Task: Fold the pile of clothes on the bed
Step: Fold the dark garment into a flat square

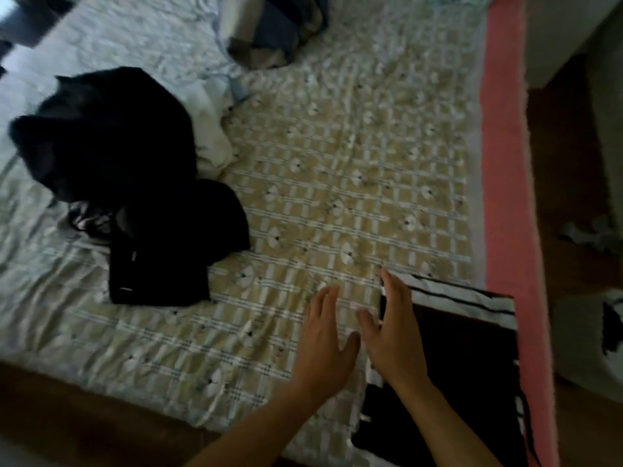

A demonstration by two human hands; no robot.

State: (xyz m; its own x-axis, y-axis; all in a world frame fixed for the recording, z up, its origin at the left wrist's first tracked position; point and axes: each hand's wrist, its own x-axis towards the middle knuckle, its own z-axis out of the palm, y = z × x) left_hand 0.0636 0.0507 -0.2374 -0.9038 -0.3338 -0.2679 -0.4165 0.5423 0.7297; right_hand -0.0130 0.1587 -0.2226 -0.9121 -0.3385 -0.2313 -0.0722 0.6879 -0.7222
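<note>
A folded black garment with white striped edges point(472, 358) lies flat at the bed's near right corner. My right hand point(394, 335) has straight fingers and lies over the garment's left edge. Beside it, my left hand point(325, 342) is flat and open above the checked bedsheet point(337, 203), holding nothing. A heap of unfolded black clothes point(111, 153) sits at the left, with a smaller black piece point(168, 254) in front of it and white cloth point(212, 129) behind.
A bundle of grey and blue fabric point(273, 32) lies at the far end of the bed. A pink blanket edge point(509, 197) runs along the bed's right side. Wooden floor point(566, 183) shows to the right, with small objects on it.
</note>
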